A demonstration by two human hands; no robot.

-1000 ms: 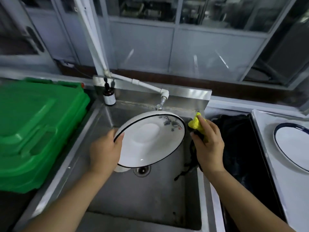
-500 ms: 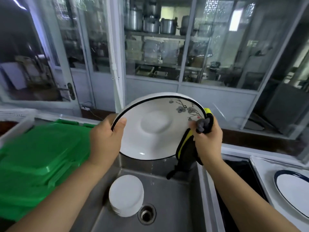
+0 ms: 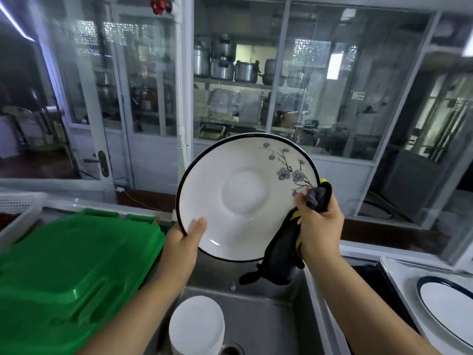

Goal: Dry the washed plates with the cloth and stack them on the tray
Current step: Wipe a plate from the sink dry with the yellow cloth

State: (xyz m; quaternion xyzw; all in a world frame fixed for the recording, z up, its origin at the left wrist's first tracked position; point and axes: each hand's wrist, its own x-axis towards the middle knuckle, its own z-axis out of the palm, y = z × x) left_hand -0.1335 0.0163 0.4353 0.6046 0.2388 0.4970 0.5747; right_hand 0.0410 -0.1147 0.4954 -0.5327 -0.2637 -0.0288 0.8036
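Observation:
A white plate (image 3: 238, 201) with a dark rim and a grey blossom pattern is held upright at chest height over the sink. My left hand (image 3: 183, 242) grips its lower left rim, thumb on the face. My right hand (image 3: 320, 221) clutches a dark cloth with yellow trim (image 3: 280, 260) against the plate's right edge; the cloth hangs down below. A stack of small white plates (image 3: 195, 326) sits in the sink (image 3: 268, 321). At the far right, a dark-rimmed plate (image 3: 450, 306) lies on the white tray (image 3: 399, 275).
A green plastic lid (image 3: 69, 272) covers the area left of the sink. A white slotted basket (image 3: 18, 208) is at the far left. A dark basin (image 3: 368, 271) lies between sink and tray. Glass partitions stand behind the counter.
The plate has been lifted out of the sink to chest height and tilted upright. My right hand brought the cloth onto the plate's right edge. The view tilted upward.

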